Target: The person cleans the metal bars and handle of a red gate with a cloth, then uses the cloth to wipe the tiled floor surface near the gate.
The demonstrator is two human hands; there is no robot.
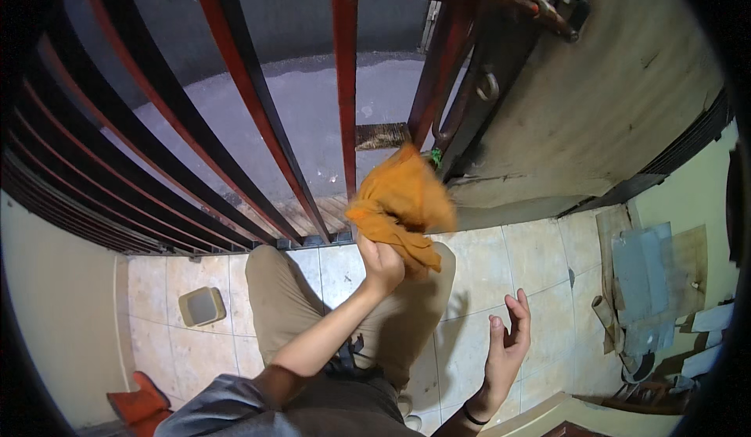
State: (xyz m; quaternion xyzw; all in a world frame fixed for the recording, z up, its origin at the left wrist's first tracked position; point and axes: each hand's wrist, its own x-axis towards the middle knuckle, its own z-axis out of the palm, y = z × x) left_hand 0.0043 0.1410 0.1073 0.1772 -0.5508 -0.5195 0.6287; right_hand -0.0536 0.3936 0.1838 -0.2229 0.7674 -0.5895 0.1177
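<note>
An orange cloth [410,193], blurred at its right side, is bunched in my left hand [382,265], which grips it in front of the red metal bars [346,85] of a gate. My right hand [509,343] is raised over the tiled floor at the lower right, its fingers apart and nothing in it; a dark band circles that wrist. Just above the cloth, a small worn block [381,136] lies beyond the bars. A green tie [435,158] shows at the gate's dark frame, next to the cloth.
A plastic tub [202,307] stands on the tiles at left. Orange boots [139,405] are at the lower left. Flattened sheets [642,278] and rolled material lean by the right wall. A metal bolt [551,14] and a large stained panel [598,85] are at the upper right.
</note>
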